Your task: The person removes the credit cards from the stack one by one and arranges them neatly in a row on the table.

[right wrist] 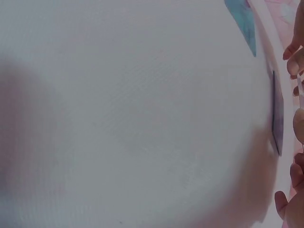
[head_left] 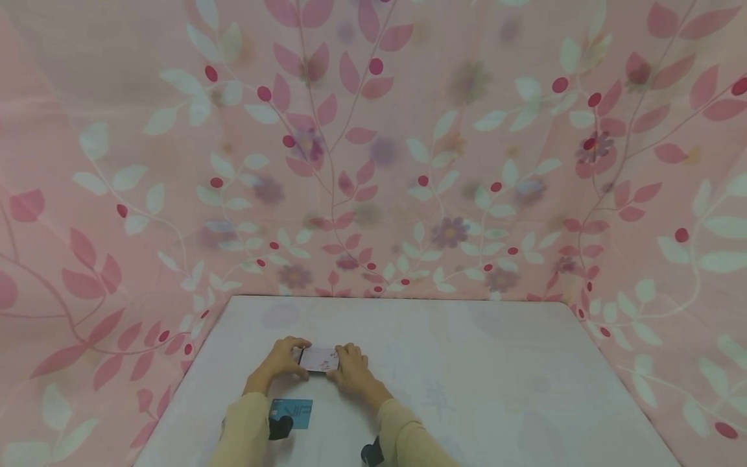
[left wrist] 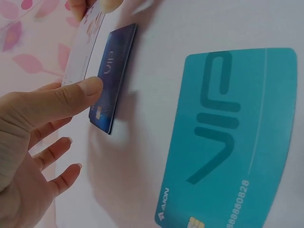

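card count: three; one pale, one dark blue, one teal.
hand count: two, one to each short end of the pale card.
pale card (head_left: 319, 359): one, with pink floral print; between the two hands, from 9 to 10 o'clock of the bench middle in the head view.
left hand (head_left: 284, 359): at 9 o'clock of the pale card; pinching its end, thumb at the near edge.
right hand (head_left: 353, 371): at 3 o'clock of the pale card; pinching the opposite end.
dark blue card (left wrist: 115, 76): one, marked "vip"; at 10 o'clock of the teal card in the left wrist view, beside the pale card. the left thumb crosses in front of it; contact cannot be told.
teal card (left wrist: 228, 142): one, marked "vip" and "aion", chip partly cut by the frame; flat on the bench, at 7 o'clock of the pale card in the head view.
bench (head_left: 484, 376): one, white.
sleeves (head_left: 244, 425): two, pale yellow, one per arm.
black wrist units (head_left: 281, 427): two, one per wrist; the left unit overlaps the teal card in the head view.
cloth (head_left: 385, 162): pink, leaf-and-berry pattern, at 12 o'clock behind the bench and along both sides.
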`<state>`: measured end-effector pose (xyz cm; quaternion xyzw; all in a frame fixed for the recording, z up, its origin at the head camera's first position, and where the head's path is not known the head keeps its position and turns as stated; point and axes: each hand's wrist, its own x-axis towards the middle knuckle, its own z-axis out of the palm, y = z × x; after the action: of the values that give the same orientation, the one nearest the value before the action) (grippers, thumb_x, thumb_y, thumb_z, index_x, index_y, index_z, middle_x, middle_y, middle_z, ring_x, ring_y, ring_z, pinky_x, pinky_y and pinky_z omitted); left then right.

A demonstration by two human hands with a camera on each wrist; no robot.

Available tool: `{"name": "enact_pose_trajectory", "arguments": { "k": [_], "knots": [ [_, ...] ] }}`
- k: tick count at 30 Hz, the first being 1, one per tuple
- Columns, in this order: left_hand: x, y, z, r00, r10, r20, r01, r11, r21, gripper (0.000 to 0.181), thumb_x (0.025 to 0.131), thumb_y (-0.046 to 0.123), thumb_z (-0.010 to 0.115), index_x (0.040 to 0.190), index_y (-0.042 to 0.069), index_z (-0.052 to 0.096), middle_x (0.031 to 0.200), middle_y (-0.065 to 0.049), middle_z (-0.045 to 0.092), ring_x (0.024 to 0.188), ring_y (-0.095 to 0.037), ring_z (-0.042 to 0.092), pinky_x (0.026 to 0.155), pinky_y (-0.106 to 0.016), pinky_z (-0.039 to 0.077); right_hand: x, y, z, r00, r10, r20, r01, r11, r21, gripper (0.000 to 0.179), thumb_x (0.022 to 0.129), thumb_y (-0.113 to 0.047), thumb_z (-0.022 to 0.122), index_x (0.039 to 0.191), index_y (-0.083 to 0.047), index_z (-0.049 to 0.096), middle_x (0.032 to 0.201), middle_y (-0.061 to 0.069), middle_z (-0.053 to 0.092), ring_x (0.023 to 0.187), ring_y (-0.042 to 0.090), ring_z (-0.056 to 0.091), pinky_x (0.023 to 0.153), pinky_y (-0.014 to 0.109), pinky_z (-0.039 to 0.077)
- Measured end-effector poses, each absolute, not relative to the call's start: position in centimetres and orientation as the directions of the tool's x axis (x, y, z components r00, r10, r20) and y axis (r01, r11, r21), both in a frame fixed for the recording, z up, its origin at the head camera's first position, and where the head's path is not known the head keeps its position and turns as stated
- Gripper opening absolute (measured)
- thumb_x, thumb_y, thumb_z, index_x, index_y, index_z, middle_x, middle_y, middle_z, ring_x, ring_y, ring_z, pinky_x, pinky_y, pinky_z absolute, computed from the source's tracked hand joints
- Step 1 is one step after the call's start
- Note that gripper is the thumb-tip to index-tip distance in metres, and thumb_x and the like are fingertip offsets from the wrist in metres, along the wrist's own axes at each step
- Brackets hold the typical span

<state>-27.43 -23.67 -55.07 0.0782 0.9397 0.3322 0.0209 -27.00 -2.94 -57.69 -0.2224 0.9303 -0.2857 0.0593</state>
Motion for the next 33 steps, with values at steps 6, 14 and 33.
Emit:
{"name": "enact_pose_trajectory", "arguments": {
  "k": [6, 14, 33],
  "knots": [
    [-27.0, -23.6, -54.1, -0.990, 0.142, -0.013, 0.100, 0.756, 0.647, 0.063, 0.054, 0.009, 0.088, 0.112, 0.007, 0.065, 0.109, -0.015, 0.060, 0.106, -0.038, 0.051, 0.091, -0.056, 0.043, -27.1, -2.5, -57.2, -0.877, -0.475, 0.081, -0.440, 0.721, -0.535, 0.056, 0.089, -0.030, 0.063, 0.134, -0.001, 0.045, 0.117, 0.009, 0.048, 0.107, 0.022, 0.042, 0.092, 0.040, 0.036],
    [-26.3, -23.4, -54.2, -0.991, 0.132, 0.002, 0.101, 0.743, 0.661, 0.059, 0.055, 0.007, 0.087, 0.110, 0.005, 0.065, 0.105, -0.013, 0.063, 0.103, -0.037, 0.054, 0.089, -0.053, 0.045, -26.5, -1.9, -56.6, -0.860, -0.496, 0.120, -0.482, 0.711, -0.511, 0.058, 0.085, -0.027, 0.069, 0.133, 0.000, 0.048, 0.117, 0.009, 0.050, 0.106, 0.022, 0.045, 0.088, 0.038, 0.038],
    [-23.2, -22.1, -54.4, -0.996, 0.064, 0.064, 0.090, 0.667, 0.739, 0.059, 0.058, 0.007, 0.086, 0.113, 0.008, 0.066, 0.113, -0.011, 0.063, 0.105, -0.033, 0.054, 0.090, -0.052, 0.045, -24.5, 0.2, -55.8, -0.838, -0.484, 0.251, -0.536, 0.645, -0.544, 0.061, 0.077, -0.028, 0.076, 0.128, -0.002, 0.055, 0.112, 0.005, 0.054, 0.100, 0.019, 0.045, 0.083, 0.035, 0.038]
  ]
}}
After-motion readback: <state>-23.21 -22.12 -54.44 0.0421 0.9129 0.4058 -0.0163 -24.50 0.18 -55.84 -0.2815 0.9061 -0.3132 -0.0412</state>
